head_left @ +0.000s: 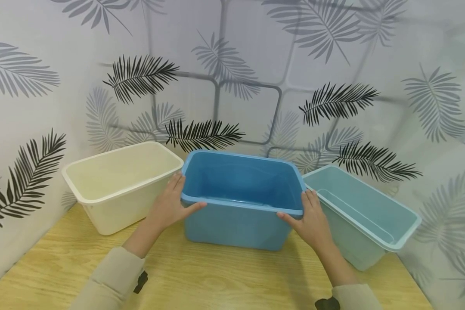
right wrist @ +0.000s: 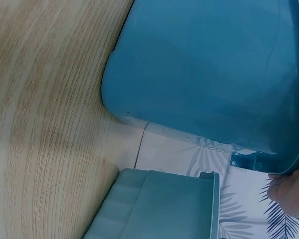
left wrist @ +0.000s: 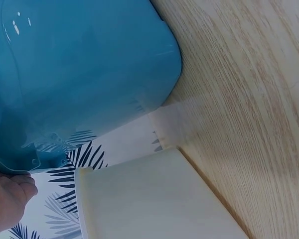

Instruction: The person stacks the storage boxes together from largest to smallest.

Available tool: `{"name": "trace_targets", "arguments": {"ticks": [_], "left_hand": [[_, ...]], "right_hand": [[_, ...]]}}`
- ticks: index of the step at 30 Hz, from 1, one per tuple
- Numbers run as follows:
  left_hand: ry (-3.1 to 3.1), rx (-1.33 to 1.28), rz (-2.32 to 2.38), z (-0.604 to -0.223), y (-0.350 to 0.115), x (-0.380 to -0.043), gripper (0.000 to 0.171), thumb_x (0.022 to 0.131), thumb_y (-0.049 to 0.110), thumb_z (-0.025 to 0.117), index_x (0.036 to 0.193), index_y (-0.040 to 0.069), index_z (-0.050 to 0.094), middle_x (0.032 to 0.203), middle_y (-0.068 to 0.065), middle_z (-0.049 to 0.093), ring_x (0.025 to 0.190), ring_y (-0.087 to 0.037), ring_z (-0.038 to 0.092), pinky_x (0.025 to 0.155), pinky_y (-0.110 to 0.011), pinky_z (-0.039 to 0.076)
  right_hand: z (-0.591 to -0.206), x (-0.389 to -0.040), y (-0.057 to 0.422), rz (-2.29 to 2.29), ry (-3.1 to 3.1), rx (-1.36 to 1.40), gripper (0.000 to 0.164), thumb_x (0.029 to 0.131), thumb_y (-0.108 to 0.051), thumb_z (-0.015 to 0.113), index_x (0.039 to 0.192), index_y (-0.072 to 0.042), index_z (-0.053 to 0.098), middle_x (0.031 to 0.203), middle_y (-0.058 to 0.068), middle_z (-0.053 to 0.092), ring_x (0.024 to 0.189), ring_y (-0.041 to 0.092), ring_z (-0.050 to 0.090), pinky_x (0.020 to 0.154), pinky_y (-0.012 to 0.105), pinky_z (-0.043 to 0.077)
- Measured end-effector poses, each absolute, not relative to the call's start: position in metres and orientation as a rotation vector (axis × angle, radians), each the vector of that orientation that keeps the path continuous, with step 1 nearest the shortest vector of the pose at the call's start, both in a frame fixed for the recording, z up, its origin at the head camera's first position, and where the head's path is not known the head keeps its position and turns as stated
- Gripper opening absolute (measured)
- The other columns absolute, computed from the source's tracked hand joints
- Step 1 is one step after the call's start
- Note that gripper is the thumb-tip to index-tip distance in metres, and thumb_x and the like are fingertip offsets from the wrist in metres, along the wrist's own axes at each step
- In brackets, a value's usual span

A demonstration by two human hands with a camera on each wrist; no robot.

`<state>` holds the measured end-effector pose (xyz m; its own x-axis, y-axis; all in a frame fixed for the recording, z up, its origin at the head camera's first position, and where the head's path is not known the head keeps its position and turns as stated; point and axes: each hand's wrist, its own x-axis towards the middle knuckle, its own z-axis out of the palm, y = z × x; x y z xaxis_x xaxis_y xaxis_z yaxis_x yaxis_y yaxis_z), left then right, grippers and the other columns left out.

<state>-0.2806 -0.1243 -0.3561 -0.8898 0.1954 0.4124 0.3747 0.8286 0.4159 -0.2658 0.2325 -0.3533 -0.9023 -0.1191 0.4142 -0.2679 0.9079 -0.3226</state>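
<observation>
A blue plastic bin [head_left: 236, 226] stands upright in the middle of the wooden table, its open top tipped into view with a bare interior. My left hand [head_left: 169, 206] grips its left rim, thumb along the front edge and fingers at the side. At the right front corner my right hand [head_left: 311, 219] holds the rim the same way. In the left wrist view, curled fingers [left wrist: 21, 191] of the left hand show under the lip. The right wrist view has the right hand's fingers [right wrist: 284, 191] under the opposite lip.
To the left is a cream bin [head_left: 120, 211], angled, its near rim corner close to the blue one. A pale teal bin [head_left: 356, 232] sits to the right, turned the other way. Behind the wooden table [head_left: 217, 280] hangs a leaf-patterned cloth [head_left: 248, 51].
</observation>
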Motion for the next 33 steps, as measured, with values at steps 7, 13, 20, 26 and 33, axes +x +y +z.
{"name": "trace_targets", "arguments": {"ticks": [7,13,20,26,33], "left_hand": [[-2.635,-0.429,-0.687,-0.358,-0.125,-0.278,0.101,0.077,0.063,0.058,0.141,-0.009,0.027,0.149,-0.025,0.024,0.138,-0.041,0.025,0.106,-0.054,0.032],[-2.644,-0.426,-0.678,-0.359,-0.125,-0.276,0.101,0.078,0.063,0.058,0.141,-0.009,0.027,0.15,-0.025,0.024,0.136,-0.043,0.026,0.106,-0.054,0.032],[-2.652,-0.409,-0.677,-0.358,-0.126,-0.273,0.1,0.077,0.061,0.06,0.141,-0.008,0.027,0.15,-0.025,0.024,0.135,-0.044,0.027,0.105,-0.054,0.033],[-2.651,-0.42,-0.663,-0.357,-0.125,-0.272,0.1,0.077,0.062,0.059,0.141,-0.008,0.027,0.15,-0.025,0.024,0.135,-0.045,0.028,0.105,-0.054,0.034],[-2.655,-0.413,-0.672,-0.358,-0.126,-0.269,0.1,0.078,0.061,0.059,0.141,-0.008,0.027,0.15,-0.025,0.023,0.135,-0.045,0.027,0.105,-0.054,0.033]], "right_hand": [[-0.354,-0.263,0.232,0.527,-2.674,0.285,0.095,0.079,-0.053,0.064,0.138,0.012,0.03,0.147,0.029,0.026,0.139,0.043,0.016,0.104,0.06,0.028],[-0.355,-0.259,0.232,0.519,-2.682,0.272,0.095,0.079,-0.054,0.064,0.139,0.012,0.029,0.147,0.029,0.025,0.14,0.043,0.015,0.104,0.06,0.028],[-0.356,-0.257,0.23,0.516,-2.673,0.272,0.095,0.079,-0.054,0.064,0.139,0.012,0.03,0.147,0.028,0.027,0.139,0.043,0.016,0.103,0.06,0.03],[-0.355,-0.254,0.23,0.52,-2.666,0.27,0.094,0.079,-0.052,0.065,0.138,0.013,0.031,0.146,0.029,0.027,0.14,0.043,0.015,0.103,0.061,0.031],[-0.355,-0.252,0.229,0.501,-2.65,0.274,0.094,0.078,-0.053,0.066,0.137,0.012,0.032,0.146,0.029,0.029,0.139,0.043,0.018,0.101,0.06,0.033]]}}
